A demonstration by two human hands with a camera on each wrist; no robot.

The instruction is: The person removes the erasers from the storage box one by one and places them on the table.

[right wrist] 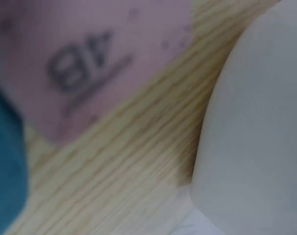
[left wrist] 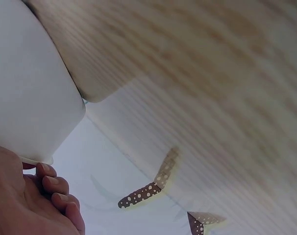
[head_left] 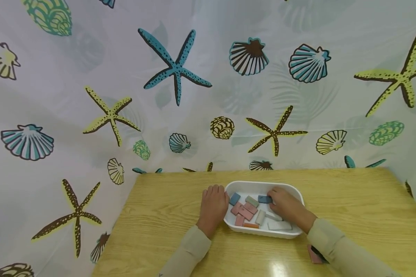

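A white plastic tub (head_left: 263, 232) stands on the table with several erasers in it. At its left end my left hand (head_left: 213, 206) grips the rim; in the left wrist view the curled fingers (left wrist: 58, 188) lie at the tub's edge. Inside the tub's right side, my right hand (head_left: 287, 204) pinches one end of a blue eraser (head_left: 264, 199). Around it lie pink erasers (head_left: 245, 212), a grey-green eraser (head_left: 252, 201), another blue eraser (head_left: 234, 198), white erasers (head_left: 279, 226) and an orange one (head_left: 251, 226). The right wrist view does not show the right hand.
Outside the tub, a pink eraser (head_left: 314, 254) marked 4B lies by the right sleeve, beside a blue one (right wrist: 6, 161) partly hidden. The wooden table (head_left: 152, 223) meets a shell-and-starfish patterned cloth (head_left: 194, 115) at its back and left.
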